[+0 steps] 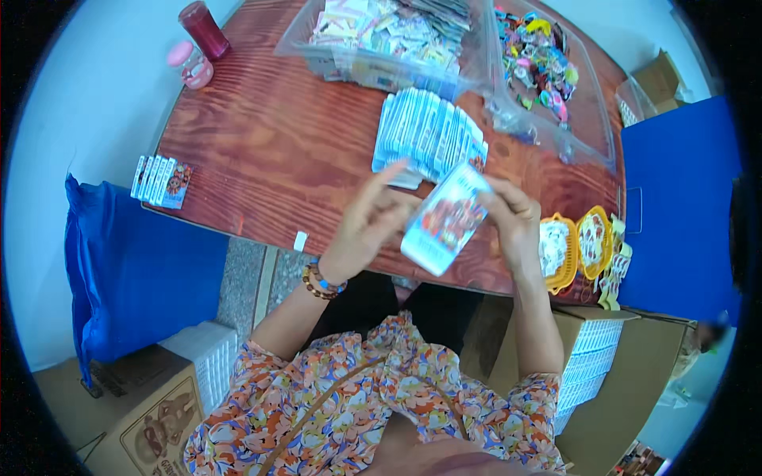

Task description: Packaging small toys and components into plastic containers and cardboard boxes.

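A flat light-blue and white printed carton (446, 220) with a colourful picture is tilted above the table's near edge. My right hand (512, 218) grips its upper right side between thumb and fingers. Beside the carton's left edge is my left hand (373, 218), its fingers apart and slightly blurred; whether a fingertip touches the carton I cannot tell. Just beyond both hands lies a fanned stack of similar light-blue cartons (429, 131). A short row of like cartons (161, 181) stands at the table's left corner.
At the back, a clear plastic bin (381, 59) holds many small packets, and another clear bin (591, 119) holds colourful trinkets. Two yellow baskets (562, 254) with white pieces sit at the right edge. A red tumbler (205, 32) and pink jar (190, 67) stand back left. Cardboard boxes (627, 373) flank me.
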Action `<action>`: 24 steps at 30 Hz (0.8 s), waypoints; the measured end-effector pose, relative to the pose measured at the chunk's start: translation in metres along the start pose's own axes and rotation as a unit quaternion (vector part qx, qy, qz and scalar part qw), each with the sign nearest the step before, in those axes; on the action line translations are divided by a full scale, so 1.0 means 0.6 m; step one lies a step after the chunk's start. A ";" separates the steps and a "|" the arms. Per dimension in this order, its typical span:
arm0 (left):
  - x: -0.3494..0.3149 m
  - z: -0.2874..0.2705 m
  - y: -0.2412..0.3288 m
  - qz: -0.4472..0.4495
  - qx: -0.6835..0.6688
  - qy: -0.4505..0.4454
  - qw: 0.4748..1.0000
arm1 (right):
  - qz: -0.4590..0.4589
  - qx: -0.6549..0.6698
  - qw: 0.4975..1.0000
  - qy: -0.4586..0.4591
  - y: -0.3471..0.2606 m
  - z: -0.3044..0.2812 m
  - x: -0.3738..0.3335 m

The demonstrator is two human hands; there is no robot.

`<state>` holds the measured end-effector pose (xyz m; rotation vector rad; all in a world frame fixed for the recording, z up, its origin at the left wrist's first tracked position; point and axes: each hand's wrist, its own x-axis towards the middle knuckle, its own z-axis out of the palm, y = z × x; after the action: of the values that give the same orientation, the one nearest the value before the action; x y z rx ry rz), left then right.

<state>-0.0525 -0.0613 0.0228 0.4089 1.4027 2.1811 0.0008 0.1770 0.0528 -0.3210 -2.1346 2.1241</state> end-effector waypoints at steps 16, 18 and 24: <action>0.063 -0.083 -0.003 0.145 0.246 0.174 0.943 | -0.219 -0.676 0.704 0.007 -0.082 0.074 0.436; 0.052 -0.069 0.005 0.114 0.347 0.157 0.918 | -0.189 -0.720 0.667 -0.024 -0.047 0.056 0.502; 0.035 -0.100 -0.008 0.077 0.297 0.181 0.934 | -0.120 -0.708 0.693 -0.069 -0.038 0.073 0.537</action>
<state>-0.0987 -0.0931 -0.0073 0.3388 2.3175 1.9755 -0.3238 0.2077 0.0527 0.0608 -3.1425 -0.0395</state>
